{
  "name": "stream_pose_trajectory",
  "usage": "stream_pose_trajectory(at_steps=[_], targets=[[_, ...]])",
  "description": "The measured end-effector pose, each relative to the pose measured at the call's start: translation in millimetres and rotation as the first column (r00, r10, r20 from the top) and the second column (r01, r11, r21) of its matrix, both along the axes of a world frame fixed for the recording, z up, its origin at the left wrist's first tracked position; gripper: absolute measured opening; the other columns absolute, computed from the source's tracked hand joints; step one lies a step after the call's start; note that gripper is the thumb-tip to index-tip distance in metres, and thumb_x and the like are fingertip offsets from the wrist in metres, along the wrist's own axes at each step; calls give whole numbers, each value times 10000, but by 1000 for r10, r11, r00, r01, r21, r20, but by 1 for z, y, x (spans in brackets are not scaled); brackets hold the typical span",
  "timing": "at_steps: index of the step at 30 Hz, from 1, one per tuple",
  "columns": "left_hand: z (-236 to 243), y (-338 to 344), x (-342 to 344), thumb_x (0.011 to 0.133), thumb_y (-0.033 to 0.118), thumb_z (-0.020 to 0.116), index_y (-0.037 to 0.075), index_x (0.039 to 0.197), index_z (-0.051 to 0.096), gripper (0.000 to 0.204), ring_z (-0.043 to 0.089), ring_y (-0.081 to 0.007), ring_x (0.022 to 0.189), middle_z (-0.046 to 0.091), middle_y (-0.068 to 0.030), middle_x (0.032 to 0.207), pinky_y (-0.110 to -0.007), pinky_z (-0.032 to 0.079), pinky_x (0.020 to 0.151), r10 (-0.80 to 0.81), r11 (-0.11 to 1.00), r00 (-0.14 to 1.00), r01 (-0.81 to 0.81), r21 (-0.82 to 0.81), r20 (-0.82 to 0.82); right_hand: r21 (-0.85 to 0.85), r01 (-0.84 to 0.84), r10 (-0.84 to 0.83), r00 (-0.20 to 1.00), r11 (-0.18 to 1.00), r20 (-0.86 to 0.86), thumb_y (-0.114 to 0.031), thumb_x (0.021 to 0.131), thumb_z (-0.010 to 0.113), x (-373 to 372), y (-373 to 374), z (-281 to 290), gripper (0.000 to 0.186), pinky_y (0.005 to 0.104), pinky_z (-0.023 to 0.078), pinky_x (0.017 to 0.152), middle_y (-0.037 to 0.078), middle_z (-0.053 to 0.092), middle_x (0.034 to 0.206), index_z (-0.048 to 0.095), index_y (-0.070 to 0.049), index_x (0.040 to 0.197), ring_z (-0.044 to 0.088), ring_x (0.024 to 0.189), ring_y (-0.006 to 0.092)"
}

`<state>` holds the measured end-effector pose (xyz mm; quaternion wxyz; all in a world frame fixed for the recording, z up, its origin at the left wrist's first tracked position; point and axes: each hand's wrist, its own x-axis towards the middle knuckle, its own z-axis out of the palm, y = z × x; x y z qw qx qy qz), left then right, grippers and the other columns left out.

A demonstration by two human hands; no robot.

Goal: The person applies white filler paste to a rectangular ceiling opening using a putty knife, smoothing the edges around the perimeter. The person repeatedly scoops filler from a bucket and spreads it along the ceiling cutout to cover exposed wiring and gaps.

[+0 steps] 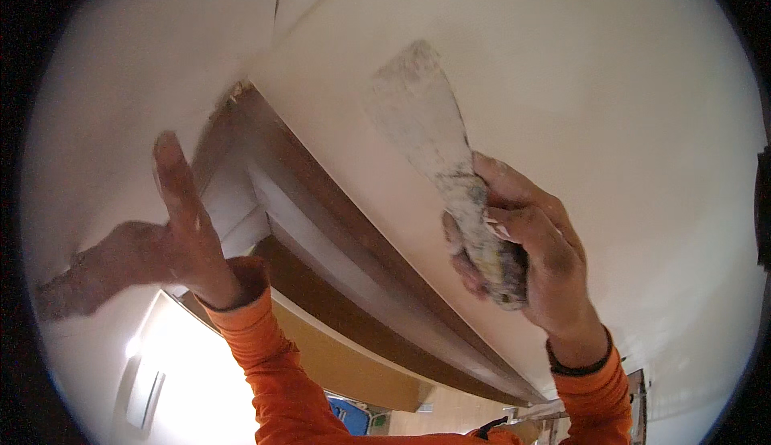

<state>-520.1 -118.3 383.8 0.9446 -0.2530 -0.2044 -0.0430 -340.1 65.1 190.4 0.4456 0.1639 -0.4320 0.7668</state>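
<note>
My right hand grips a putty knife by its worn, stained handle. The broad blade is smeared with dried whitish filler and points up and to the left, in front of a pale wall. Whether the blade touches the wall I cannot tell. On the left, my left hand is raised by another pale surface, its thumb up and its fingers stretched out to the left. Their tips are dark and blurred, and I see nothing held there. Both forearms wear orange sleeves.
A brown frame-like edging runs diagonally between the two pale surfaces, with a tan panel below it. A bright white area glares at lower left. Something blue shows at the bottom beside my left sleeve.
</note>
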Motion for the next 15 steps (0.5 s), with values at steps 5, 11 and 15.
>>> stream_pose_trajectory(at_steps=[5,11,15], targets=[[13,32,0,899,412,748,-88,1462,340,857,468,-346,1294,472,-279,1426,-421,383,1106,-85,992,961,108,-73,265,-1,-325,312,909,946,-275,-52,1014,513,-36,-11,24,548,337,613,747,173,670,998,339,4,1531,699,842,229],[11,45,2,882,361,773,-90,1426,363,817,492,-316,1252,496,-273,1389,-398,410,1073,-79,986,930,127,-112,358,37,-328,302,812,944,-500,49,932,644,-74,-35,42,709,296,561,825,125,626,1162,305,-6,1553,640,977,175],[7,46,4,870,327,790,-91,1401,378,792,508,-296,1224,512,-270,1365,-383,428,1051,-61,981,918,127,-145,392,67,-359,335,766,931,-549,45,930,639,-84,-46,57,713,307,543,931,174,542,1368,293,2,1553,601,1163,219]])
